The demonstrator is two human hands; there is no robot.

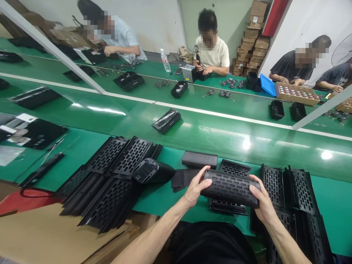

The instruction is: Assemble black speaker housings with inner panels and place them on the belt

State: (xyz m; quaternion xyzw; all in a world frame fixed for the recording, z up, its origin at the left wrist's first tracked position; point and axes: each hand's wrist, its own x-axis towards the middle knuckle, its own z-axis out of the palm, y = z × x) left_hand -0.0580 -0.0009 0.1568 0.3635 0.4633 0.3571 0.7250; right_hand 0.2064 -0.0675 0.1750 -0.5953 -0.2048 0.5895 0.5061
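Observation:
Both my hands hold a black slotted speaker-like housing (231, 187) above the near edge of the green table. My left hand (196, 187) grips its left end, thumb on the slotted face. Around its right end are the fingers and thumb of my right hand (261, 198). Beneath it lie slotted panels (235, 168), partly covered by the housing. Just behind is a closed black housing (200, 159) lying flat. A black cloth-like piece (183, 178) lies left of my left hand, beside another black housing (154, 171) with its end facing me.
Stacks of slotted panels stand at left (110, 161) and right (291, 190). A black housing (166, 121) lies on the green conveyor (132, 117). Metal posts (324, 110) cross the view. Several people work across the line. Cardboard (41, 234) lies at the lower left.

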